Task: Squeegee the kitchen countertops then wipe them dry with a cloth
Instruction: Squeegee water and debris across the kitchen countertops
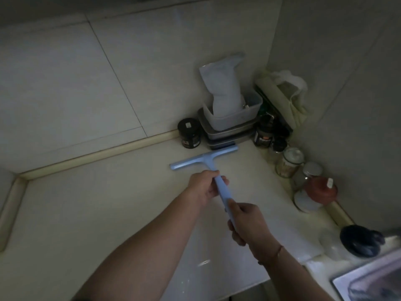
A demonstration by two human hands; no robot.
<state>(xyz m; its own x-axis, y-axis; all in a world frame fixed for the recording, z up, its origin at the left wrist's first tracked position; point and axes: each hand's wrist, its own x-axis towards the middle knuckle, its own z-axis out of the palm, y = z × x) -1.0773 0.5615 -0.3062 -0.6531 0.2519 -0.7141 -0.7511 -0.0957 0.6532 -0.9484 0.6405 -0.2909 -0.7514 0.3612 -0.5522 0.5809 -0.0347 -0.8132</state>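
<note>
A light blue squeegee (201,158) lies with its blade on the pale countertop (97,205), close to the stacked containers at the back. My left hand (204,186) grips the upper part of its handle, just below the blade. My right hand (247,224) grips the lower end of the same handle. No cloth for wiping can be made out with certainty.
Stacked containers (230,127) with a white pouch stand in the back corner, flanked by dark jars (189,133). Glass jars (289,161) and a red-lidded jar (321,190) line the right wall. A dark round object (360,241) and the sink (368,283) lie at lower right.
</note>
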